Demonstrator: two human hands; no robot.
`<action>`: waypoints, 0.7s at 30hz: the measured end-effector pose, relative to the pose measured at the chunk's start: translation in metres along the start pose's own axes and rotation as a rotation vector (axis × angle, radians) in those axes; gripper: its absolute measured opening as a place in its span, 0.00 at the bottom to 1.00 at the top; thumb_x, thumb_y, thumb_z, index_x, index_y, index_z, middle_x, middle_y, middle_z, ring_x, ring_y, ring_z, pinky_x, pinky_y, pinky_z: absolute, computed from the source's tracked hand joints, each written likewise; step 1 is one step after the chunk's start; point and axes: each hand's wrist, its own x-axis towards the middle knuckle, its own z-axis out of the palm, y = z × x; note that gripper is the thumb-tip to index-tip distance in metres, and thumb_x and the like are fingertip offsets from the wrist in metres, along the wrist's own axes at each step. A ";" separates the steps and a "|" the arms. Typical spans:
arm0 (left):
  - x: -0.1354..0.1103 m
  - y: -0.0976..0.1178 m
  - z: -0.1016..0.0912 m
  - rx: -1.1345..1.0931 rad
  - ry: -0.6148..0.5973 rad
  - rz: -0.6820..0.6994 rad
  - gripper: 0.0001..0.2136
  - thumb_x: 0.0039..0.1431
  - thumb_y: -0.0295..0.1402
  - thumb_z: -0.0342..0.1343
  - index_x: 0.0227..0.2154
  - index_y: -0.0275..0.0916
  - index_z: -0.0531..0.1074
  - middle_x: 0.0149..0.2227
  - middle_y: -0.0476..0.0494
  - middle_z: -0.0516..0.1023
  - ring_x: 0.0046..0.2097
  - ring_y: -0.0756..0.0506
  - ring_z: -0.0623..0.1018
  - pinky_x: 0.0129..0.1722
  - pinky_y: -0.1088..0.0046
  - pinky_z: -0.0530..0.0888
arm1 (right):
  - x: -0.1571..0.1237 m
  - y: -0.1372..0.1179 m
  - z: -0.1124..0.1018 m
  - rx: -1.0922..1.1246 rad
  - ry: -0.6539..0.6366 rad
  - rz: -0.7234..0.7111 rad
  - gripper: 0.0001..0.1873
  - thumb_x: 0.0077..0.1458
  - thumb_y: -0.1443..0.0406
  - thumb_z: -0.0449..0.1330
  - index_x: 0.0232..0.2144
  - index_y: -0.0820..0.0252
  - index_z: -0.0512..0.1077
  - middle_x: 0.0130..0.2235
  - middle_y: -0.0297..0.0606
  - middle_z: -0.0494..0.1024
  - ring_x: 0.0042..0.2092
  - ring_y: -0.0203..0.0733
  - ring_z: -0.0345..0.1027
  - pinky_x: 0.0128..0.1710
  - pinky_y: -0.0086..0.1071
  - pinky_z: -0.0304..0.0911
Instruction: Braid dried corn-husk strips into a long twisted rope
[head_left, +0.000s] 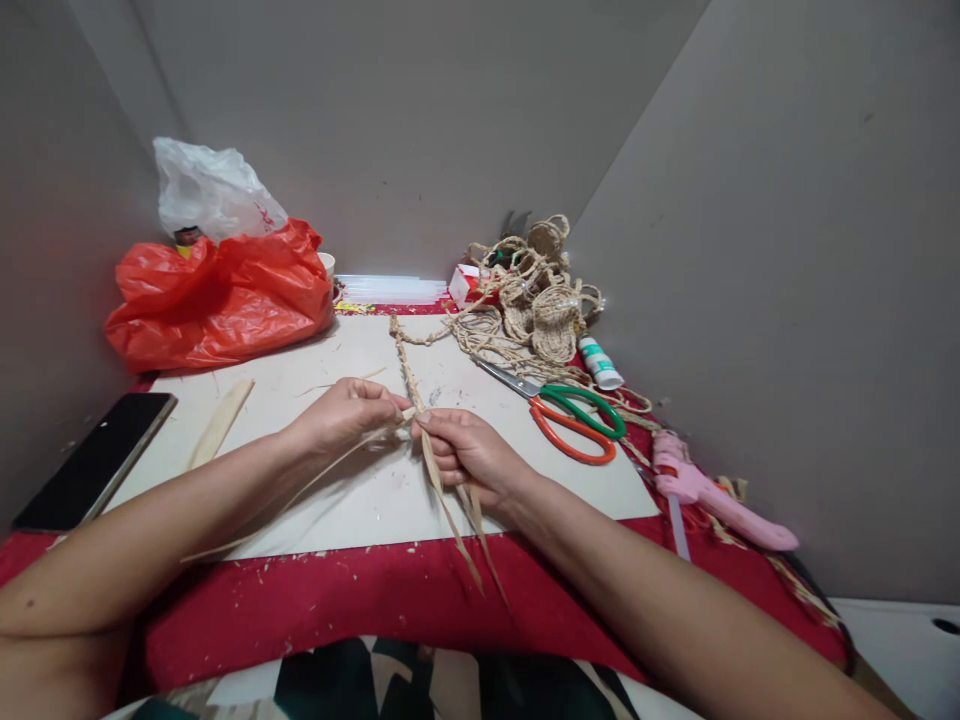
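A braided cord of pale plant fibre point(406, 368) runs from the back of the white board down to my hands. My left hand point(356, 408) is closed in a pinch on one loose fibre strand, which trails back toward the lower left. Right beside it, my right hand point(469, 450) grips the braid's working end between thumb and fingers. Loose strands point(441, 492) hang down from the right hand over the board's front edge. The fingertips of both hands nearly meet at the end of the braid.
Scissors point(577, 415) with green and orange handles lie right of my hands. Behind them is a heap of woven cord pieces point(551, 315). A pink glue gun point(712, 490) rests far right. Left are a phone point(97, 455), a fibre strip point(219, 425) and a red plastic bag point(225, 300).
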 end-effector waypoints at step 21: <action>-0.011 -0.014 0.020 0.536 0.178 0.231 0.11 0.49 0.34 0.51 0.15 0.37 0.63 0.18 0.52 0.62 0.23 0.52 0.63 0.25 0.75 0.60 | 0.003 0.013 0.004 -0.093 0.141 -0.174 0.20 0.46 0.55 0.63 0.20 0.60 0.58 0.14 0.20 0.50 0.14 0.23 0.37 0.13 0.22 0.33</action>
